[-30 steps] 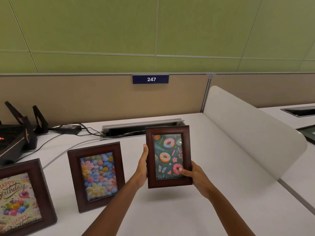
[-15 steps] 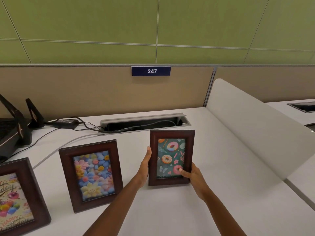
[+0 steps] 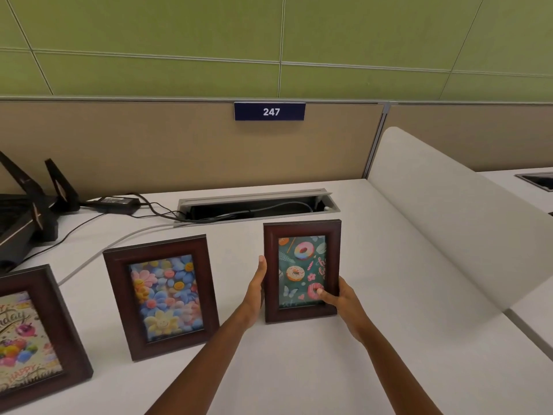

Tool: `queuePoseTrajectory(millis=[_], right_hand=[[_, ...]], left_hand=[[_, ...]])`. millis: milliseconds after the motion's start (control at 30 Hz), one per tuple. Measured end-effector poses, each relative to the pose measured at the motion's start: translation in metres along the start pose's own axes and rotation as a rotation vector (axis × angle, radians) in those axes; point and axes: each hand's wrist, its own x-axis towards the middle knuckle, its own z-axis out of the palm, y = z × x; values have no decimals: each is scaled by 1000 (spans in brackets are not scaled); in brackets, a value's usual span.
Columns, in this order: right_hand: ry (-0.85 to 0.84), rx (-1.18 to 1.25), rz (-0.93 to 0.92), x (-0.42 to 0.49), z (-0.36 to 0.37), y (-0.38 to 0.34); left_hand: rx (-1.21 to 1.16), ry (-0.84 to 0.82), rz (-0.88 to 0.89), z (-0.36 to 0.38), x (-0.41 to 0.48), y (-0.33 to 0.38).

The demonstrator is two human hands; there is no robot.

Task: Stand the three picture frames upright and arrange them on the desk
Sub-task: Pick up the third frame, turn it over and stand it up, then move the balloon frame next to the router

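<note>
Three dark wooden picture frames stand on the white desk [image 3: 299, 369]. The donut frame [image 3: 300, 269] is upright at centre right, its bottom edge on the desk. My left hand [image 3: 256, 290] lies flat against its left side. My right hand [image 3: 336, 296] grips its lower right corner, thumb on the glass. The flower frame [image 3: 163, 296] stands upright to the left, apart from my hands. The birthday frame [image 3: 33, 336] stands at the far left, partly cut off by the image edge.
Behind the frames is an open cable tray [image 3: 254, 206] with cords, a black power adapter [image 3: 115, 202] and a black router [image 3: 27, 214] at the left. A white rounded divider [image 3: 449, 235] borders the desk on the right. A beige partition carries a "247" label [image 3: 270, 111].
The donut frame went from held in the air to resting on the desk, a little farther back. Both hands stayed on it.
</note>
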Motion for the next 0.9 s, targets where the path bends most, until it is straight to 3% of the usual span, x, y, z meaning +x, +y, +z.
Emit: queuePoseTrajectory(millis=[300, 600, 900], right_hand=[[84, -40, -19, -16, -5, 2], [495, -216, -287, -58, 10, 8], [391, -327, -445, -93, 72, -9]], left_hand=[[90, 50, 2, 3, -25, -7], [468, 237, 112, 7, -67, -31], [588, 253, 188, 6, -105, -29]])
